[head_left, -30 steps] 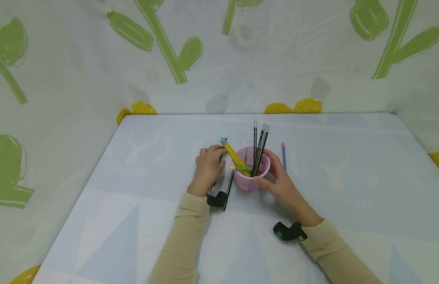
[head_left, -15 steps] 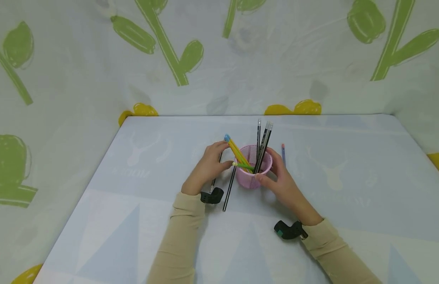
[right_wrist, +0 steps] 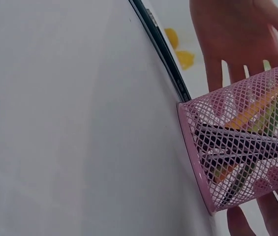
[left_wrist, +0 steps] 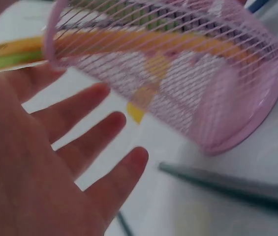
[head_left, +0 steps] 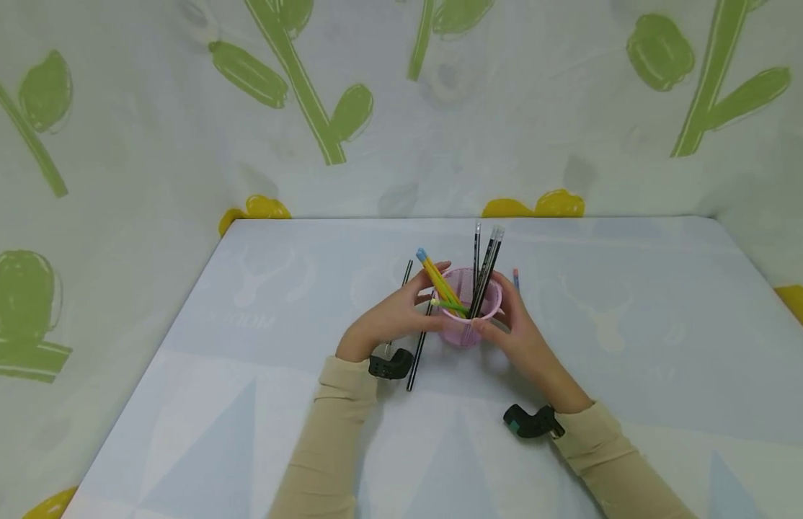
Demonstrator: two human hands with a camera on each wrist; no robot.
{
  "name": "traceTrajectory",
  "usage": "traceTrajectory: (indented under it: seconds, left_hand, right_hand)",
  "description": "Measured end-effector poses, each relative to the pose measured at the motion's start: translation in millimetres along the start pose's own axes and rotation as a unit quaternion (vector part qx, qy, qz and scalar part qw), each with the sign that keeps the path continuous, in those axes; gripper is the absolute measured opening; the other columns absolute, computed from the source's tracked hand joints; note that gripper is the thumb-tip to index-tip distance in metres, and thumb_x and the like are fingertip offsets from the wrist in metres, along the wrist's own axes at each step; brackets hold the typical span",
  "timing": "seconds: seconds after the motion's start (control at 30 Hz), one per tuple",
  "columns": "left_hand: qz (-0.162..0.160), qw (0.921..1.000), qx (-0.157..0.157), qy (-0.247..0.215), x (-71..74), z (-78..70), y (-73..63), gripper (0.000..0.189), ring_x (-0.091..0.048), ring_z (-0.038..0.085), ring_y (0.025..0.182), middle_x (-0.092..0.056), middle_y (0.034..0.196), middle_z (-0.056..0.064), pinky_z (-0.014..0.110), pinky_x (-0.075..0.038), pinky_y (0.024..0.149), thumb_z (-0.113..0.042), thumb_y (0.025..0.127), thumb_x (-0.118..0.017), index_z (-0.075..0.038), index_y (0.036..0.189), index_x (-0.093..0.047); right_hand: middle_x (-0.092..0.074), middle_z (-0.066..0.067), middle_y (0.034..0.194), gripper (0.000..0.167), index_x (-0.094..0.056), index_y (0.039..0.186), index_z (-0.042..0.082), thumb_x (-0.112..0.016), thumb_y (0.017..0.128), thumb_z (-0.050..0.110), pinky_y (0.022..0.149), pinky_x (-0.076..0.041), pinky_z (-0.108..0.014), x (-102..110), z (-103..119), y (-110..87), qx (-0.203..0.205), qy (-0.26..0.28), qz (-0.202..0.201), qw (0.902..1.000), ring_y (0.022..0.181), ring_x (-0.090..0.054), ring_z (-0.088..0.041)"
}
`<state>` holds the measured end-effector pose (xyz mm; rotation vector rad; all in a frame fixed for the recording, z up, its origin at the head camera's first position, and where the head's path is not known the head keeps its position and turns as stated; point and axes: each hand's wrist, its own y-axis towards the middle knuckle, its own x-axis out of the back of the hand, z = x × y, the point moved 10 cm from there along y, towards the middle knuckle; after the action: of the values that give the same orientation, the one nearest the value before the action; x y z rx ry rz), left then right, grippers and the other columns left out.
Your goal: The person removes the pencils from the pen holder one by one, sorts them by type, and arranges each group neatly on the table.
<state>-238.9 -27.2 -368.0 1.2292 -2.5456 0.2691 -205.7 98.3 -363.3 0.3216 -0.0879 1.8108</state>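
Observation:
A pink mesh pencil cup [head_left: 458, 337] holds several black pencils [head_left: 486, 274], yellow pencils [head_left: 437, 277] with blue ends and a green pencil [head_left: 450, 307]. My right hand [head_left: 523, 339] grips the cup from the right, thumb at the near rim and fingers round the far side. From the left, my left hand [head_left: 390, 318] reaches around the cup, thumb in front and fingers behind. In the left wrist view, the fingers [left_wrist: 99, 132] are spread and nearly straight beside the mesh wall [left_wrist: 217, 110]. The right wrist view has the cup [right_wrist: 247, 142] between both hands.
Two loose black pencils lie left of the cup, one [head_left: 418, 360] close by and another [head_left: 408, 272] partly under the left hand. Behind the right hand lies a blue pencil [head_left: 516, 278]. Both wrists carry small black cameras. A patterned cloth covers the table [head_left: 609, 303].
My left hand has left the loose black pencil on the table and moved right to the cup's left side. The cup has shifted slightly right with my right hand still gripping it.

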Motion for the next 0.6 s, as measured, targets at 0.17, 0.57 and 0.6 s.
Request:
traceTrajectory:
  seconds: [0.17,0.57,0.6]
  left_hand:
    - [-0.004,0.9999,0.005,-0.016,-12.7,-18.4,-1.5,0.087,-0.038,0.020,0.120,-0.030,0.140,0.004,0.041,-0.033,0.096,-0.020,0.076,-0.070,-0.026,0.142,-0.015]
    - [-0.044,0.9948,-0.060,-0.069,-18.8,-10.7,12.2,0.092,-0.036,0.028,0.122,-0.037,0.135,0.004,0.040,-0.033,0.096,-0.015,0.072,-0.073,-0.027,0.140,-0.013]
    - [-0.044,0.9945,-0.060,-0.074,-18.4,-14.2,10.8,0.092,-0.036,0.029,0.122,-0.037,0.136,0.007,0.041,-0.033,0.096,-0.013,0.072,-0.073,-0.025,0.140,-0.012]
  right_hand:
    - [-0.025,-0.011,0.143,0.073,-0.012,0.142,0.022,-0.057,0.086,0.015,0.099,-0.025,-0.051,1,-13,1.7,0.004,0.004,0.009,0.9999,0.127,-0.029,-0.028]
    - [-0.020,-0.008,0.145,0.070,-0.012,0.144,0.021,-0.054,0.088,0.015,0.098,-0.023,-0.055,2,-3,1.1,-0.023,-0.014,0.032,0.9991,0.127,-0.028,-0.033]
    - [-0.020,-0.007,0.145,0.071,-0.012,0.144,0.022,-0.054,0.088,0.016,0.098,-0.023,-0.055,2,-5,1.9,-0.026,-0.012,0.033,0.9990,0.128,-0.028,-0.032]
